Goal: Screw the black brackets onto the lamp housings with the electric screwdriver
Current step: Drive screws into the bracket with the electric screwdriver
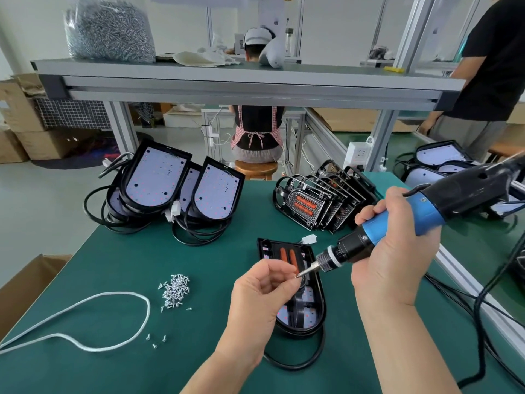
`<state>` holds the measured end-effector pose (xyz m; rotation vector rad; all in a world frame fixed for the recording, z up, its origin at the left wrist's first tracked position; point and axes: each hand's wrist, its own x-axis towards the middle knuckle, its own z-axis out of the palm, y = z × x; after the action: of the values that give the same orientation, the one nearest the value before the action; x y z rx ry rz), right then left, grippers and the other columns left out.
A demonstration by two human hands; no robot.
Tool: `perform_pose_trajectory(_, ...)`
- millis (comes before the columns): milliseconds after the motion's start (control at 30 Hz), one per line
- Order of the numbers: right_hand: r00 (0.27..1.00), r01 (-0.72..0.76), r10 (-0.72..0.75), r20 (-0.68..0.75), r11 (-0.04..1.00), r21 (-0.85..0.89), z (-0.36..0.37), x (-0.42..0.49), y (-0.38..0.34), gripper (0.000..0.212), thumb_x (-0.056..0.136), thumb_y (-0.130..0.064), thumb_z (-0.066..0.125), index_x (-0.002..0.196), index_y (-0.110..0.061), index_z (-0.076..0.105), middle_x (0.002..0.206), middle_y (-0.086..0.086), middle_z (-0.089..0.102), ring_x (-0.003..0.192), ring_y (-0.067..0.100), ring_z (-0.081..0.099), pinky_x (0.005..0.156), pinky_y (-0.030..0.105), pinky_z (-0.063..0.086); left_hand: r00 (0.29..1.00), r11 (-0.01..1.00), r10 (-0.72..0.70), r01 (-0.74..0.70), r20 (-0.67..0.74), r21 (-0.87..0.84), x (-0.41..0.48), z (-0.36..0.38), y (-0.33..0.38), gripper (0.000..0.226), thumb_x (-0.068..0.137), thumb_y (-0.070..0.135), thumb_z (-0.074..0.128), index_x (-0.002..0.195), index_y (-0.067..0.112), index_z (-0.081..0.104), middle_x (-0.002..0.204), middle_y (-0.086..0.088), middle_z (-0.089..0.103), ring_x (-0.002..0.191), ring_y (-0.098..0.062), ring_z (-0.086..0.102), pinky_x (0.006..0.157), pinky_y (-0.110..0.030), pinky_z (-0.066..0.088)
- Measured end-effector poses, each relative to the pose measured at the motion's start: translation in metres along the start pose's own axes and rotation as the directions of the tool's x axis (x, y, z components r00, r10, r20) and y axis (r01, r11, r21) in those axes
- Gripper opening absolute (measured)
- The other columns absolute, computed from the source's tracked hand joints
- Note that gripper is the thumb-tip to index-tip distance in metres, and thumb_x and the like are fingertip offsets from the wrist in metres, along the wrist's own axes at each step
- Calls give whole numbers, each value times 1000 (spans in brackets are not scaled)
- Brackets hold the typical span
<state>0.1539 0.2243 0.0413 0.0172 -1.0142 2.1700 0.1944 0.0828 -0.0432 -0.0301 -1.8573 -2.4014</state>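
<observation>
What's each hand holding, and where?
Right hand grips the electric screwdriver around its blue barrel. Left hand pinches what looks like a screw at the bit tip, between thumb and fingertips.

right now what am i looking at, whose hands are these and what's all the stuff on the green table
There is no machine here: one camera worn on a person's head looks down at their own two hands. The right hand grips a blue and black electric screwdriver. The left hand pinches what looks like a small screw at the bit's tip, above a lamp housing with a black bracket laid in it. On the green table lie a pile of loose screws, a white cord, a stack of lamp housings at the back left and a row of brackets at the back right.
</observation>
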Motion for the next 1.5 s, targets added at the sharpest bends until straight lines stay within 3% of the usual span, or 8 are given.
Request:
perform_pose_trajectory(133, 999, 40, -39, 12, 999, -33, -1, 12, -2, 15, 89, -8, 64, 94, -15, 52, 68, -5, 52, 55, 17, 51, 58, 26, 49, 999, 988, 40, -40, 3, 150, 5, -9, -4, 38, 81, 3, 78, 99, 36, 74, 91, -1, 76, 83, -13, 68, 81, -23, 55)
perform_pose_trajectory(267, 996, 52, -44, 76, 993, -102, -8, 21, 5, 21, 86, -13, 68, 95, -14, 49, 71, -3, 54, 53, 18, 52, 56, 27, 48, 960, 928, 98, 7, -263, 373, 17, -26, -12, 25, 82, 22, 78, 100, 36, 68, 92, 4, 70, 89, -14, 65, 82, -27, 51)
perform_pose_trajectory(333, 992, 55, -33, 124, 982, -182, -14, 22, 14, 22, 86, -18, 70, 93, -18, 49, 68, -8, 57, 53, 16, 54, 54, 28, 47, 947, 850, -14, 180, -320, 496, 26, -30, -15, 41, 80, 41, 78, 114, 28, 58, 99, 3, 62, 92, -14, 60, 81, -29, 46)
perform_pose_trajectory(400, 985, 40, 6, 171, 964, -263, -19, 21, 25, 25, 84, -26, 72, 93, -21, 49, 65, -11, 59, 53, 15, 55, 54, 28, 48, 948, 750, -166, 300, -270, 590, 35, -29, -18, 65, 77, 55, 75, 124, 20, 46, 103, 4, 57, 97, -14, 57, 80, -30, 43)
perform_pose_trajectory(567, 971, 5, 84, 225, 931, -366, -24, 14, 43, 19, 78, -35, 75, 84, -38, 57, 63, -8, 60, 54, 16, 58, 59, 28, 51, 950, 558, -247, 299, -190, 774, 45, -16, -18, 69, 70, 63, 75, 107, 14, 43, 98, 7, 61, 95, -18, 62, 84, -38, 54)
perform_pose_trajectory(933, 963, -47, 144, 228, 923, -383, -31, 9, 54, 28, 75, -37, 75, 90, -25, 55, 64, -3, 59, 55, 15, 60, 60, 23, 53, 947, 619, -276, 306, -165, 724, 46, -17, -21, 60, 73, 57, 77, 107, 16, 49, 103, 2, 64, 97, -20, 62, 89, -44, 54)
perform_pose_trajectory(1100, 961, -39, 133, 242, 932, -361, -33, 6, 55, 30, 76, -32, 75, 92, -19, 53, 69, 9, 56, 54, 16, 59, 59, 21, 52, 949, 602, -268, 302, -170, 739, 46, -18, -22, 59, 72, 61, 76, 104, 18, 50, 100, 4, 65, 93, -18, 63, 87, -44, 54)
perform_pose_trajectory(1500, 943, 14, 138, 304, 894, -447, -34, 10, 65, 18, 79, -14, 67, 84, -23, 52, 56, -2, 56, 50, 15, 54, 54, 21, 49, 953, 634, -252, 294, -168, 715, 48, -17, -29, 54, 75, 54, 78, 101, 16, 48, 97, 2, 64, 91, -19, 62, 85, -46, 54)
